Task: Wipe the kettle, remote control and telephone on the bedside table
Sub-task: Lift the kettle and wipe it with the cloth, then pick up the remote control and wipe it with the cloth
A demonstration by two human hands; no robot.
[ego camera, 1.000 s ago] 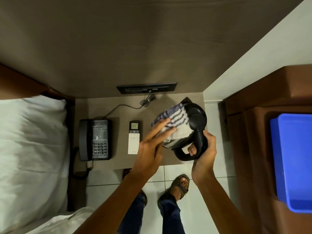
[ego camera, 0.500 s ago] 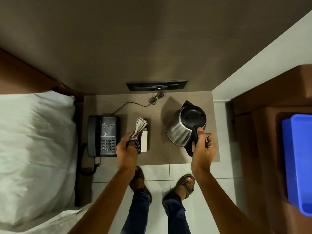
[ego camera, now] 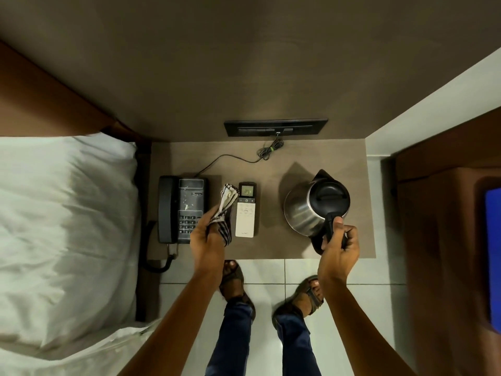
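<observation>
Your right hand is wrapped around the black handle of the kettle, which stands upright on the right part of the bedside table, spout pointing to the far side. Your left hand is closed on a bunched striped cloth, which hangs over the gap between the telephone and the remote control; the cloth's far end lies just beside the remote's left edge, and you cannot tell whether it touches.

The remote lies flat in the middle of the table, display end far, and the telephone sits at the left with its handset on the cradle. Pale specks show on the telephone's face, so that one looks unwiped.

Judging by where the cloth is, the remote is the step in hand. Nothing here proves the kettle is clean, though its steel side looks free of marks. The telephone looks left to do.
</observation>
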